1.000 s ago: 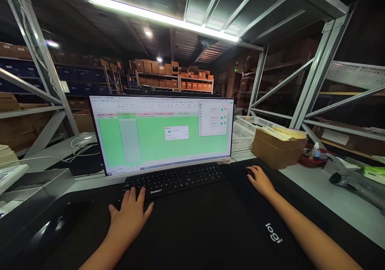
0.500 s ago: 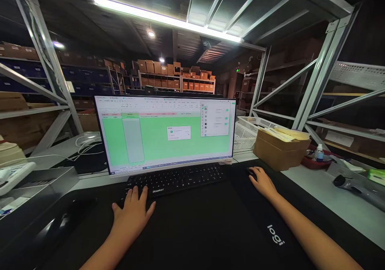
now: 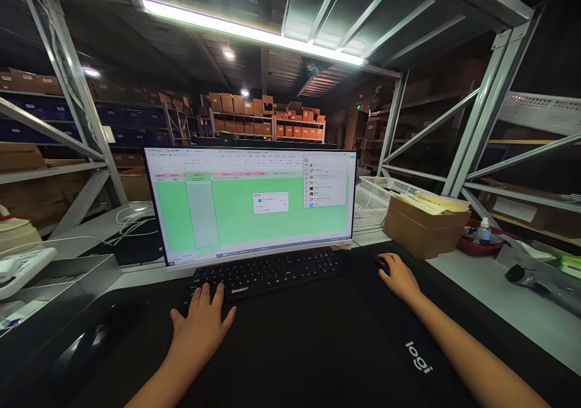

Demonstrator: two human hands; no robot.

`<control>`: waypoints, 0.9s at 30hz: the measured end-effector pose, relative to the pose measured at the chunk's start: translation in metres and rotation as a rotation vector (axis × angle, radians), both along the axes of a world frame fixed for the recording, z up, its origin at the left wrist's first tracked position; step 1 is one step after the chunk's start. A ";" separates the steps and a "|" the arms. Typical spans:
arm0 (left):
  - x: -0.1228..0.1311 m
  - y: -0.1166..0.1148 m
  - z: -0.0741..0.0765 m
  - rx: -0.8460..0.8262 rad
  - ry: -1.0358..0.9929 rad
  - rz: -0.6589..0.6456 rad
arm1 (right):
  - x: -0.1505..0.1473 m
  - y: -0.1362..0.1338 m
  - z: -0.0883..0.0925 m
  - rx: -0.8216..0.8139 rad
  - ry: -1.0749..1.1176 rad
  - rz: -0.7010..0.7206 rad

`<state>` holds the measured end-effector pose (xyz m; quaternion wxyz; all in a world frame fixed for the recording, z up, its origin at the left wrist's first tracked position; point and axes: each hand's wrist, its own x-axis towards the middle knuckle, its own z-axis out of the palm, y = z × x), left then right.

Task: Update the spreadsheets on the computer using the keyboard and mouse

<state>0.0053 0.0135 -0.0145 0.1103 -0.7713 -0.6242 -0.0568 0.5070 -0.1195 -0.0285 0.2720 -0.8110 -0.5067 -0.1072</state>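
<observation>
My left hand point(image 3: 200, 320) lies palm down with its fingers spread, the fingertips at the lower left edge of the black keyboard point(image 3: 272, 273). Over on the right, my right hand point(image 3: 400, 278) is wrapped round a dark computer mouse point(image 3: 381, 264), which it mostly covers. Both rest on a black desk mat point(image 3: 290, 341) marked "logi". Behind the keyboard stands a wide monitor point(image 3: 245, 229) showing a green spreadsheet with one pale selected column, a small white box in the middle and a list window at upper right.
A cardboard box of papers point(image 3: 424, 229) and white baskets point(image 3: 372, 205) stand right of the monitor. Farther right are a spray bottle point(image 3: 484, 232) and a barcode scanner point(image 3: 526, 278). At left sit a grey tray point(image 3: 86, 275) and white cables point(image 3: 131, 217). Metal rack posts rise on both sides.
The list window at the screen's upper right shows different content, with more rows of text. Both hands keep their places; the view has shifted very slightly.
</observation>
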 end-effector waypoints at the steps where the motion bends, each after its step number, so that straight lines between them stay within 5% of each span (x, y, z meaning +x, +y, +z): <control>1: 0.000 0.001 -0.001 0.004 0.000 0.001 | 0.000 0.000 0.001 -0.006 0.002 -0.006; 27: 0.000 0.003 -0.001 -0.001 0.064 0.016 | -0.002 -0.001 0.001 -0.019 -0.018 -0.047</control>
